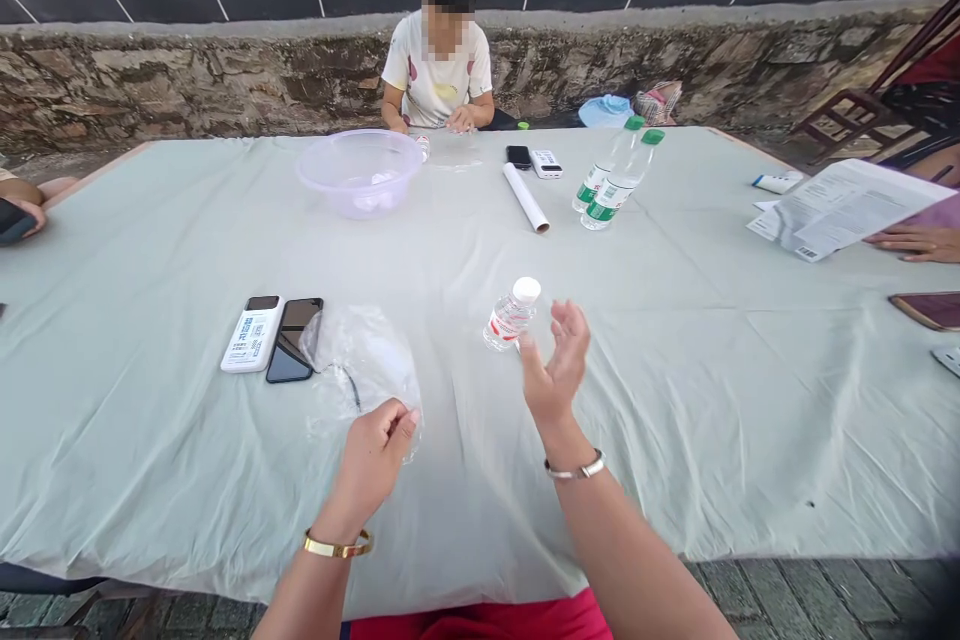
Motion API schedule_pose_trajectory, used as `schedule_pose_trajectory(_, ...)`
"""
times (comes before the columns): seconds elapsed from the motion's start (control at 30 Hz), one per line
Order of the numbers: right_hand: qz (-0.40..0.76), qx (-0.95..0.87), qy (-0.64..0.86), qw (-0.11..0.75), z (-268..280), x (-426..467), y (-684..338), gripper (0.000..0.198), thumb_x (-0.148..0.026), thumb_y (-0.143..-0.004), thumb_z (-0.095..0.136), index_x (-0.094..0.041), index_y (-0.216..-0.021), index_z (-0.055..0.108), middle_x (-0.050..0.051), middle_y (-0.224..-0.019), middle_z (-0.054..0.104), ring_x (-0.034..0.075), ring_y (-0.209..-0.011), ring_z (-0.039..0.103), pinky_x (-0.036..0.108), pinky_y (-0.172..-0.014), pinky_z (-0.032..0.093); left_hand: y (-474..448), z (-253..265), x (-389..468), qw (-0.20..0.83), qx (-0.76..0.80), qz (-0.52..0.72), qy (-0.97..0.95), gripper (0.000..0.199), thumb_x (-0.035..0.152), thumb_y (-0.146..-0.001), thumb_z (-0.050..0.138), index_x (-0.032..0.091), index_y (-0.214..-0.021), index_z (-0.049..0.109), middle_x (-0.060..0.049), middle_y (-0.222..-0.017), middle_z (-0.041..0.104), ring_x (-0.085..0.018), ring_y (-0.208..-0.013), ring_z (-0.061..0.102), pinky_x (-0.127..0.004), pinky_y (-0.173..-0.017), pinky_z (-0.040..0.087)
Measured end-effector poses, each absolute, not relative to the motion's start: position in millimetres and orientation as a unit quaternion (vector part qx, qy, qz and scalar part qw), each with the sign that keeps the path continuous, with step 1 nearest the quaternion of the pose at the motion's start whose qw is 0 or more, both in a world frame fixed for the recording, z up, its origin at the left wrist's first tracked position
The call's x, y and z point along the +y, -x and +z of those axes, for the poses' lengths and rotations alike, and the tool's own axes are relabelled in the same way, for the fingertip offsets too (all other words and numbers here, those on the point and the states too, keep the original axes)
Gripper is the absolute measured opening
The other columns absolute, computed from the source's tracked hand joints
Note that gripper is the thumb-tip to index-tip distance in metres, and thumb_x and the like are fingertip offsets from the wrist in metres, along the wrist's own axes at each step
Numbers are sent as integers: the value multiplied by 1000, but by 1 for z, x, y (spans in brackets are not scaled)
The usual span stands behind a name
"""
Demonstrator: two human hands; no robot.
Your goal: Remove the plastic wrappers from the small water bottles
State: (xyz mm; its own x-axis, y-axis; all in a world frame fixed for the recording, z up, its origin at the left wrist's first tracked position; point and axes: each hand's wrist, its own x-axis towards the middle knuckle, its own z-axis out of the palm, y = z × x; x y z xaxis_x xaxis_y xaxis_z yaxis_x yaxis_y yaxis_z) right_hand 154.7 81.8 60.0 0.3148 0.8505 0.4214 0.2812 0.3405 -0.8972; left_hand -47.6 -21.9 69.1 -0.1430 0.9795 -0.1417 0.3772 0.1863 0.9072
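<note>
A clear plastic bag lies crumpled on the cloth, and my left hand pinches its near edge between thumb and fingers. Just right of the middle, a small clear water bottle with a white cap and a red-marked label stands on the table. My right hand is beside that bottle, its fingers curved and apart from the thumb, with nothing visible in it. Left of the bag are a black phone and a white power bank; the bag partly overlaps the phone.
A light purple plastic basin stands toward the far edge, near a seated person. A white paper roll and two green-capped bottles are right of it. Another person's hand is by printed papers at the right.
</note>
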Motion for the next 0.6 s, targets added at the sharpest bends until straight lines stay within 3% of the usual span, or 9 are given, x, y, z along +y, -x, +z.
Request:
schedule_pose_trajectory(0.03, 267, -559, 479, 622, 75, 69, -153, 51, -42, -81, 60, -27, -127, 46, 10, -129, 48, 27, -124, 44, 46, -104, 34, 43, 74, -24, 418, 642, 349, -540, 35, 43, -82, 54, 21, -56, 44, 6, -48, 36, -11, -45, 37, -24, -46, 26)
schedule_pose_trajectory(0.1, 439, -659, 334, 511, 105, 49, -144, 39, -48, -86, 53, -26, -117, 57, 9, -117, 58, 26, -114, 53, 44, -100, 39, 33, 88, -30, 471, 593, 300, -580, 36, 43, -85, 51, 20, -58, 44, 5, -51, 38, -11, -49, 35, -24, -49, 25)
schedule_pose_trajectory(0.2, 603, -728, 140, 294, 137, 42, -126, 63, -67, -86, 36, -21, -125, 56, 9, -123, 59, 26, -118, 52, 41, -101, 38, 25, 112, -42, 567, 493, 245, -612, 38, 45, -86, 50, 20, -59, 44, 3, -54, 42, -11, -52, 35, -24, -51, 27)
schedule_pose_trajectory(0.3, 652, -738, 59, 161, 135, 53, -115, 73, -71, -84, 33, -20, -134, 49, 9, -124, 60, 24, -116, 54, 37, -98, 39, 36, 132, -51, 612, 467, 262, -582, 38, 48, -83, 53, 19, -58, 49, 1, -53, 46, -12, -51, 38, -24, -50, 29)
schedule_pose_trajectory(0.37, 659, -740, 73, 115, 120, 58, -113, 73, -67, -81, 47, -20, -136, 47, 9, -115, 64, 23, -107, 59, 33, -92, 42, 49, 139, -54, 582, 514, 337, -532, 38, 49, -80, 58, 19, -58, 53, 0, -51, 48, -12, -48, 40, -24, -48, 31)
schedule_pose_trajectory(0.47, 648, -746, 129, 89, 94, 53, -112, 80, -51, -64, 74, -23, -134, 48, 3, -101, 66, 19, -92, 60, 27, -82, 44, 64, 144, -55, 479, 604, 459, -442, 37, 50, -77, 62, 19, -59, 57, 0, -49, 48, -12, -45, 41, -23, -44, 32)
schedule_pose_trajectory(0.53, 636, -752, 162, 63, 84, 45, -111, 63, -40, -63, 77, -22, -120, 59, -2, -87, 65, 14, -77, 58, 22, -71, 43, 67, 143, -54, 410, 644, 506, -402, 36, 50, -78, 61, 19, -60, 58, 1, -50, 49, -12, -46, 42, -23, -44, 33)
schedule_pose_trajectory(0.6, 627, -757, 182, 26, 79, 38, -110, 32, -31, -69, 71, -19, -99, 67, -5, -74, 61, 9, -65, 53, 19, -62, 40, 70, 137, -52, 334, 674, 528, -394, 35, 49, -79, 60, 19, -60, 57, 1, -52, 51, -12, -49, 45, -23, -46, 36)
